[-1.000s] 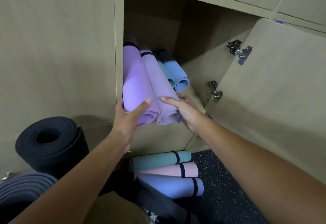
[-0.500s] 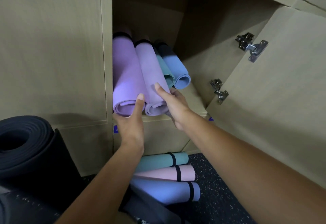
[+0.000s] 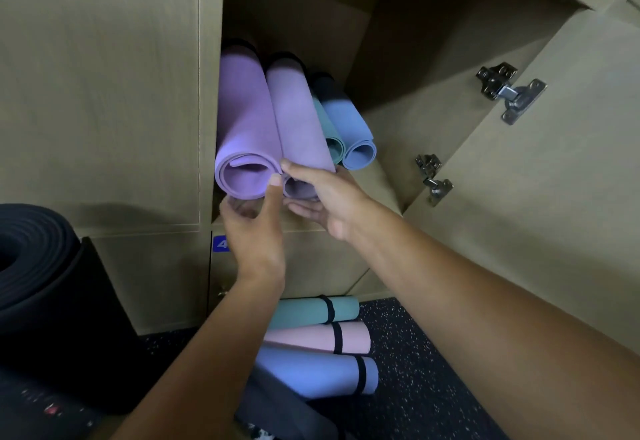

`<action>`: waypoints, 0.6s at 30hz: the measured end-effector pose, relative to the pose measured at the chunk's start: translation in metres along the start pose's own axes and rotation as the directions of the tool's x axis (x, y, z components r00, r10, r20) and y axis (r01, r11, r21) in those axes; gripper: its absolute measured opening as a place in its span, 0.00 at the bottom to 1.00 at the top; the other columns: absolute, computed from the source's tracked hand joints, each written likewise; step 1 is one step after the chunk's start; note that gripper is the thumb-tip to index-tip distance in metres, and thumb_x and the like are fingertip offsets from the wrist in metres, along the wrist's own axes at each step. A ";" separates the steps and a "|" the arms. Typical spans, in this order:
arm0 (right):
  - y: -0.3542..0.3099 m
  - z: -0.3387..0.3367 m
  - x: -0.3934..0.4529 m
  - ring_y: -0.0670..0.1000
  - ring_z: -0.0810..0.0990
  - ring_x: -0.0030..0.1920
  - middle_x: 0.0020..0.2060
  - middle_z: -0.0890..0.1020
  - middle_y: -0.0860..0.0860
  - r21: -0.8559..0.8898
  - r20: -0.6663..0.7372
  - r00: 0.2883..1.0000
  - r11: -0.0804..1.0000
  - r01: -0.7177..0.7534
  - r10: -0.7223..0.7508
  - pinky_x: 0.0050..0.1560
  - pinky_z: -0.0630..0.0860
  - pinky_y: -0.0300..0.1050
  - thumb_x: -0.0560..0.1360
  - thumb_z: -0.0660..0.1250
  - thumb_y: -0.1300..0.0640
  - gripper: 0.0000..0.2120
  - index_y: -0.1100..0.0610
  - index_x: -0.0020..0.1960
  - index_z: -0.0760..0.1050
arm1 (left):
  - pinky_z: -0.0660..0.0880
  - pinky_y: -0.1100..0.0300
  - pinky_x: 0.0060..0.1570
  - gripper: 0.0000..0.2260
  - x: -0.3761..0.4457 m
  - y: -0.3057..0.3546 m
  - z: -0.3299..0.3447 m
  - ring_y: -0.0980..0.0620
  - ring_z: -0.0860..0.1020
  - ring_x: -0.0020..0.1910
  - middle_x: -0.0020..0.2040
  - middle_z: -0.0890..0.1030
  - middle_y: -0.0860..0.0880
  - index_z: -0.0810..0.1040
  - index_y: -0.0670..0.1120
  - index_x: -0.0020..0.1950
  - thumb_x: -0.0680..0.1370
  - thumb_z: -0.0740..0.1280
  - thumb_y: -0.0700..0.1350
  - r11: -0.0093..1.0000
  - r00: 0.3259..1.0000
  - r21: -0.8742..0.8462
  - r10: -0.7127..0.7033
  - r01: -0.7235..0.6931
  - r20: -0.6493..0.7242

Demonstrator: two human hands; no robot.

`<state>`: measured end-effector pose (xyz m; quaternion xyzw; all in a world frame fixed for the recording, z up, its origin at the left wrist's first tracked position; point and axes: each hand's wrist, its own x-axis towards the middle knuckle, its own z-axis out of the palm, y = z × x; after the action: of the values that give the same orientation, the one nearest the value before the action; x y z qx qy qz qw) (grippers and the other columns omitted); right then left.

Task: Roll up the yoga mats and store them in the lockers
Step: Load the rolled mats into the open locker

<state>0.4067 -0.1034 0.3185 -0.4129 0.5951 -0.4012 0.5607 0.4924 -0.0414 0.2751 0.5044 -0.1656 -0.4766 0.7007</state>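
Left hand (image 3: 258,232) cupped the purple mat (image 3: 247,135); right hand (image 3: 322,197) gripped the lilac mat (image 3: 298,121). Their loose, unstrapped near ends could have unrolled or slid from the locker (image 3: 381,180).

Locker (image 3: 104,93) showing pale tan wood grain. Inside: violet mat (image 3: 242,128), lilac mat (image 3: 298,121), teal mat (image 3: 325,128), blue mat (image 3: 349,121). On black, white-speckled floor (image 3: 415,387) are lying teal (image 3: 304,311), pink (image 3: 311,337) and blue (image 3: 311,374) rolls, each black-banded. Thick black roll (image 3: 41,266) sitting left.
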 end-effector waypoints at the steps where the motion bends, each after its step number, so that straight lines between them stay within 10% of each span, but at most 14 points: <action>1: -0.004 0.001 0.004 0.58 0.88 0.48 0.52 0.87 0.58 -0.020 -0.001 1.000 1.000 0.017 -0.017 0.49 0.85 0.49 0.67 0.83 0.52 0.36 0.58 0.68 0.69 | 0.77 0.52 0.60 0.24 0.001 -0.001 -0.001 0.54 0.81 0.54 0.60 0.83 0.45 0.75 0.44 0.66 0.76 0.75 0.55 1.000 1.000 0.013 -0.005 0.005 0.014; 7: -0.013 0.005 0.017 0.54 0.87 0.52 0.54 0.86 0.57 -0.086 0.082 0.985 0.984 0.157 -0.150 0.56 0.83 0.49 0.55 0.85 0.44 0.51 0.62 0.69 0.68 | 0.74 0.42 0.67 0.19 0.015 -0.003 -0.007 0.49 0.79 0.64 0.61 0.81 0.53 0.75 0.50 0.67 0.79 0.72 0.54 0.991 0.995 0.117 0.062 -0.070 0.072; 14: -0.013 0.015 0.045 0.53 0.88 0.47 0.58 0.83 0.59 -0.119 -0.052 0.973 0.969 0.216 -0.224 0.55 0.84 0.50 0.65 0.85 0.53 0.44 0.61 0.72 0.64 | 0.75 0.44 0.62 0.20 0.035 -0.012 -0.006 0.41 0.80 0.61 0.60 0.79 0.50 0.69 0.51 0.72 0.81 0.68 0.52 0.980 0.996 0.199 -0.021 0.004 0.084; 18: -0.019 0.029 0.075 0.56 0.85 0.56 0.62 0.80 0.54 -0.273 -0.173 0.931 0.924 0.267 -0.320 0.56 0.83 0.55 0.44 0.84 0.30 0.65 0.53 0.72 0.63 | 0.75 0.42 0.61 0.14 0.042 -0.021 -0.004 0.40 0.80 0.56 0.50 0.79 0.51 0.70 0.51 0.62 0.81 0.69 0.51 0.978 0.993 0.184 -0.106 0.097 0.041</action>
<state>0.4338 -0.1811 0.3094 -0.5180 0.6280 -0.4467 0.3713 0.5059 -0.0747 0.2450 0.5617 -0.2002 -0.5075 0.6220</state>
